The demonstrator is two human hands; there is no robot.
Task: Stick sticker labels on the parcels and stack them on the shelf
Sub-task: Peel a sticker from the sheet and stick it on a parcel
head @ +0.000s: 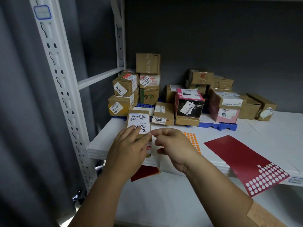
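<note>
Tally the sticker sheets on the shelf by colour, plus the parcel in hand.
Red sticker sheet: 1
Orange dot sheet: 1
Parcel held, left hand gripping it, right hand pinching at its label: 1
Total: 3

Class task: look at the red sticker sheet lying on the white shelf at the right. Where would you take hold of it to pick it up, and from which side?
Pinch the near corner of the red sticker sheet, where its end with the empty white dots overhangs the front edge of the white shelf. Come from the front: that corner has free space under it, while the rest lies flat on the board.
</note>
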